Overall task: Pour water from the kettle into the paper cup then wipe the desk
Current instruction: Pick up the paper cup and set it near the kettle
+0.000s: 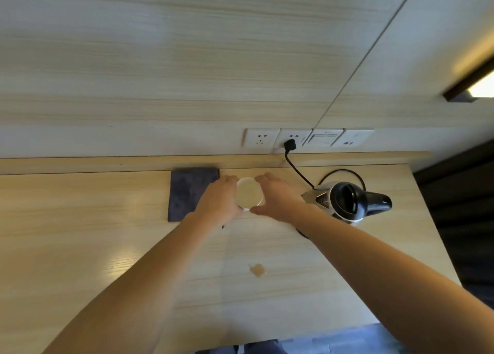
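Note:
A white paper cup (249, 194) stands upright on the wooden desk (80, 233), seen from above with its pale inside showing. My left hand (217, 202) wraps its left side and my right hand (278, 198) its right side. A silver kettle (344, 201) with a black lid and handle sits to the right of the cup on its base. A dark grey cloth (187, 193) lies flat to the left of the cup, partly under my left hand. A small wet spot (258, 270) marks the desk nearer to me.
The kettle's black cord (296, 170) runs to a plug (290, 145) in the wall sockets behind the desk. The desk's right edge (433, 233) drops off just past the kettle. A lit lamp (481, 86) is at the upper right.

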`<action>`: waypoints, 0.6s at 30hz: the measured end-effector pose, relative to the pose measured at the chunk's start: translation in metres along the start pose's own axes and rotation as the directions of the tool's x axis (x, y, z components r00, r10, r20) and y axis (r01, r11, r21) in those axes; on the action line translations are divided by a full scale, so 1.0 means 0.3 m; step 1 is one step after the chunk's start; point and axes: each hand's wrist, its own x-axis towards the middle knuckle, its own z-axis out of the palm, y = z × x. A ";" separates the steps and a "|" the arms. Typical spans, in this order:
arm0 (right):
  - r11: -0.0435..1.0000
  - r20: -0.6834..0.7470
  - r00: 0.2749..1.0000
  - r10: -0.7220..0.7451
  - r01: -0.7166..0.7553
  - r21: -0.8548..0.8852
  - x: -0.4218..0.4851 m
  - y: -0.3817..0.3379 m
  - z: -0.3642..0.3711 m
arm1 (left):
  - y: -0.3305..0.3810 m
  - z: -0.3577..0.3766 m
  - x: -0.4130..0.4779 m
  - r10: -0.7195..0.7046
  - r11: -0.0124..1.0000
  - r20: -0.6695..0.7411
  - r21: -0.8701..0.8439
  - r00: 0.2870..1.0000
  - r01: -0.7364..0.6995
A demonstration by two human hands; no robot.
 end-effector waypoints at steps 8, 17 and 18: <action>0.999 0.073 0.997 -0.001 0.004 -0.032 -0.193 -0.025 0.117 | -0.004 0.119 -0.219 -0.003 1.000 0.041 0.001 0.999 0.003; 0.997 0.070 0.996 0.063 -0.060 -0.041 -0.239 -0.056 0.196 | -0.034 0.162 -0.276 -0.009 1.000 0.048 -0.022 0.999 0.010; 0.997 0.070 0.996 0.062 -0.059 -0.050 -0.241 -0.060 0.197 | -0.035 0.162 -0.279 -0.013 1.000 0.052 -0.014 0.999 0.014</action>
